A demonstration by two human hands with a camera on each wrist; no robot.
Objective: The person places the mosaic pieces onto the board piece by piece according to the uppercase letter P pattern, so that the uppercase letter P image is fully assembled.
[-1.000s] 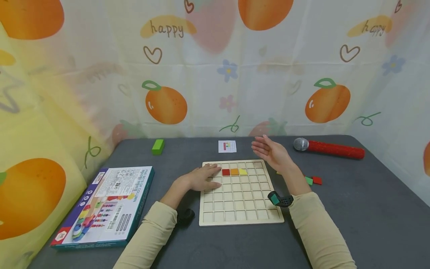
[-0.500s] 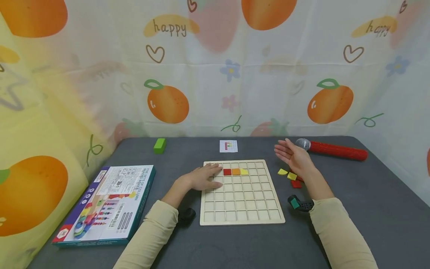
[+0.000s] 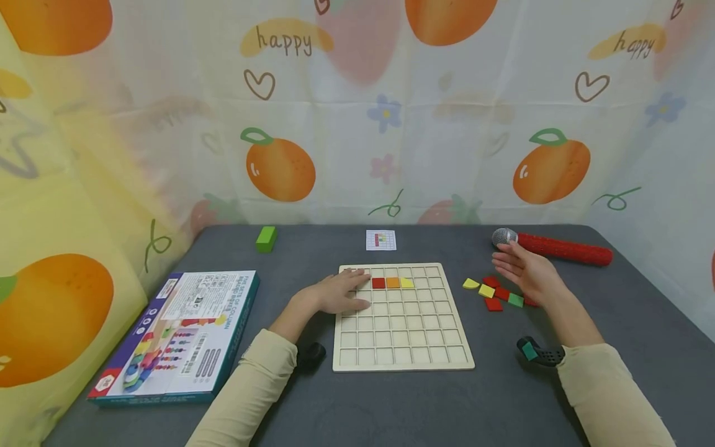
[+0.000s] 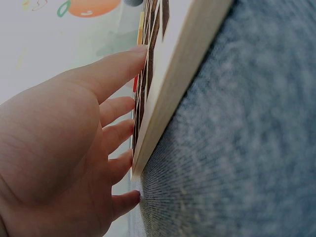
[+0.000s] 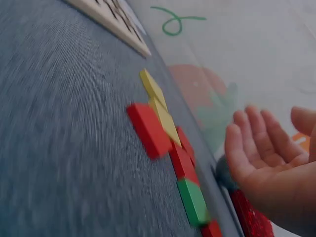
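My left hand (image 3: 337, 294) rests on the upper left of a wooden grid board (image 3: 402, 361), its fingers spread over the frame and cells. In the left wrist view the thumb and fingertips lie at the board's edge. Three tiles sit in a row on the board: red (image 3: 378, 283), orange (image 3: 393, 282) and yellow (image 3: 407, 283). My right hand (image 3: 527, 271) hovers over the right side with fingers relaxed and nothing in them. Below and left of it lie loose tiles: yellow (image 3: 486, 290), red (image 3: 494, 304) and green (image 3: 516, 300), in a small cluster.
A red microphone (image 3: 564, 249) with a silver head lies behind my right hand. A small printed pattern card (image 3: 381, 240) is behind the board. A green block (image 3: 266, 239) stands back left, and a flat boxed set (image 3: 184, 335) lies at the left.
My right hand has moved right, away from the board and past the loose tiles, uncovering more of them. My left hand stays in place on the board.
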